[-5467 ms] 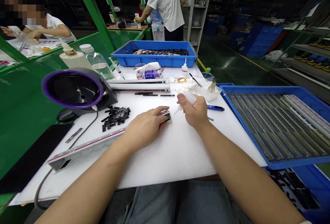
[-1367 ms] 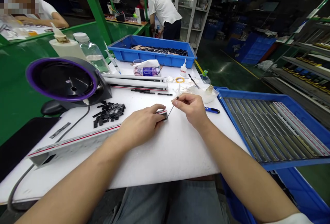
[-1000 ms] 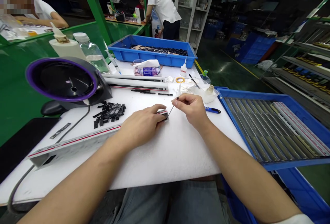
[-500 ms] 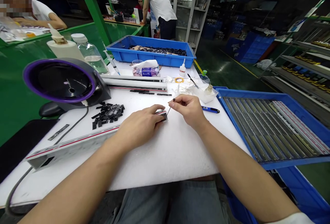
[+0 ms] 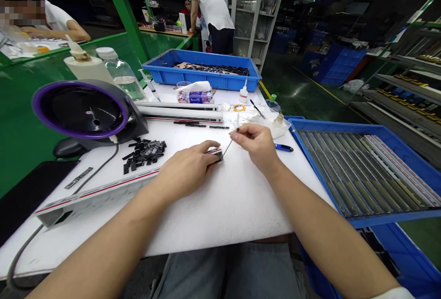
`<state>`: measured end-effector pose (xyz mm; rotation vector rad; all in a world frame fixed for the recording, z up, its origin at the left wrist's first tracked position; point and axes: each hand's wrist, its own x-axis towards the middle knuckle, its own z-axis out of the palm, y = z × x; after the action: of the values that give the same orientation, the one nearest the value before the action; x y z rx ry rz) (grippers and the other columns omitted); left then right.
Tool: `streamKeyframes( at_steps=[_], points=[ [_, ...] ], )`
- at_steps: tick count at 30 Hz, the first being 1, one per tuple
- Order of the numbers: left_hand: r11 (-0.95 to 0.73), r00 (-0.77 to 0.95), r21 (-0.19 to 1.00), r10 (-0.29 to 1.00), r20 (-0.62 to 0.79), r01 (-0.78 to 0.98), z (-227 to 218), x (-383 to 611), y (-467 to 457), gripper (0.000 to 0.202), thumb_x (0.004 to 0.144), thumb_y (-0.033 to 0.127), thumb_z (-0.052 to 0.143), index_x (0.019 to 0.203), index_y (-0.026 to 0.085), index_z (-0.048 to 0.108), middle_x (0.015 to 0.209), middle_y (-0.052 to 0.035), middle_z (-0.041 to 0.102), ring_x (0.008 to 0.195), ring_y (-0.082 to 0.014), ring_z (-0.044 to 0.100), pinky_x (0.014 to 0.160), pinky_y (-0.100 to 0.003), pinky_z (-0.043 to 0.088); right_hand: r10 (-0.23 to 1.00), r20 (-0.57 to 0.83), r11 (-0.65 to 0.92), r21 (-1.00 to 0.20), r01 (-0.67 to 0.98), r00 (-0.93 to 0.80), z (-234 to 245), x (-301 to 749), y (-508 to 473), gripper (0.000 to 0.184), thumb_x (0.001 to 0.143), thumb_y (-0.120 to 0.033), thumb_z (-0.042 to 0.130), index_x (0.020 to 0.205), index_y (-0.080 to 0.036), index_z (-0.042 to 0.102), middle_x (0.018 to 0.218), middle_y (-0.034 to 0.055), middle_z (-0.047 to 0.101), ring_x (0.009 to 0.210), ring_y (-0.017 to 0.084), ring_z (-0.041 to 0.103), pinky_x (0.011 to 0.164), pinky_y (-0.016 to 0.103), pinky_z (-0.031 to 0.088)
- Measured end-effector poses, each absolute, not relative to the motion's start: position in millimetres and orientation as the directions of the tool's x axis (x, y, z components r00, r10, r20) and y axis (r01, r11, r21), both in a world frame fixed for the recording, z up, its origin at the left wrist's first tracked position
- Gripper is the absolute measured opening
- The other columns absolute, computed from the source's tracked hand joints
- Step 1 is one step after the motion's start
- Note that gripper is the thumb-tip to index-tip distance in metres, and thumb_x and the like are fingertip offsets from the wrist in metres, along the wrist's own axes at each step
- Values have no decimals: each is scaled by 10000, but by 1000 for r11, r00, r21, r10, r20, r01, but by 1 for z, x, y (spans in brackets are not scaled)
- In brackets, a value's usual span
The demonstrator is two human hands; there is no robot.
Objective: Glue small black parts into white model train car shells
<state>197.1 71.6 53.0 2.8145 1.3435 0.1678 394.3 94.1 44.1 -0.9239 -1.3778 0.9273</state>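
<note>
At lower centre of the frame, on a white foam sheet (image 5: 220,211), a small dark-and-white rectangular piece (image 5: 216,155) is clasped under the curled fingers of the left hand (image 5: 184,170), with its far end showing just past the fingertips. A slender dark rod (image 5: 228,146) is pinched between the thumb and forefinger of the right hand (image 5: 257,148). The lower tip of the rod is directed at the exposed end of the piece, and whether the two touch or are just apart cannot be told at this size. The piece thus lies within the left hand's grasp and directly below the rod tip, while the right hand is closed on the rod alone. It is judged that the piece could shift on the soft foam if the left hand's pressure were relaxed, and that the exposed end could be scratched or missed if the pinched rod wavered. A long white strip with a red line (image 5: 98,193) lies under the left forearm, and a loose pile of small black pieces (image 5: 143,154) lies to the left of the hand; either could be disturbed by a careless sideways movement of that arm. A blue tray of metal rods (image 5: 330,123) stands at right.
</note>
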Motion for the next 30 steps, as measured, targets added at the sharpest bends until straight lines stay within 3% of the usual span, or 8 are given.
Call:
streamKeyframes(
  at_steps=[2,5,7,9,16,21,25,30],
  points=[
    [-632,626,59,774,90,773,52,197,72,344,951,365,372,1086,315,684,1396,20,502,922,-212,662,726,-339,521,867,479,482,-876,10,133,52,412,99,210,708,-337,734,650,-172,618,558,-44,484,517,90,393,500,249,326],
    [-633,627,61,773,92,772,52,197,72,346,953,359,364,1070,314,687,1400,24,495,902,-206,663,710,-335,521,603,670,649,-728,222,432,63,451,107,159,733,-282,713,670,-184,605,561,-49,457,503,99,387,503,266,334],
    [-632,626,59,774,89,773,52,197,72,346,953,360,364,1064,312,688,1402,25,493,893,-203,663,704,-332,520,416,725,623,-667,408,549,67,477,113,155,745,-285,717,674,-195,613,548,-51,407,500,116,385,519,292,352],
    [-631,626,54,775,88,774,52,198,72,346,953,361,365,1061,309,690,1400,23,494,885,-201,663,699,-329,518,347,736,533,-664,523,581,67,496,117,147,761,-316,713,694,-210,635,543,-44,387,508,145,404,541,328,382],
    [-638,633,34,769,91,769,52,197,72,356,958,371,350,1074,306,680,1402,23,489,884,-210,662,708,-345,526,502,702,256,-678,689,505,53,509,134,199,841,-408,610,777,-227,662,617,-5,479,615,203,509,690,399,472],
    [-649,642,62,760,101,758,52,195,74,371,962,377,343,1080,293,685,1418,5,479,947,-226,651,796,-388,536,639,628,145,-666,732,445,47,502,139,188,723,-307,718,860,-179,707,590,-32,497,587,172,494,696,377,455],
    [-714,700,50,696,158,698,52,192,82,374,965,389,357,1073,258,690,1437,-28,473,1282,-289,453,1025,-460,435,514,777,300,-559,773,362,52,480,120,166,809,-264,621,933,-176,686,650,-27,464,630,155,483,658,314,425],
    [-713,703,96,701,121,695,53,190,89,383,964,407,342,1093,260,671,1454,-28,459,1278,-265,461,1028,-452,440,594,802,555,-470,686,69,53,441,103,108,815,-162,576,760,-181,667,609,-33,467,590,129,469,604,270,386]
  ],
)
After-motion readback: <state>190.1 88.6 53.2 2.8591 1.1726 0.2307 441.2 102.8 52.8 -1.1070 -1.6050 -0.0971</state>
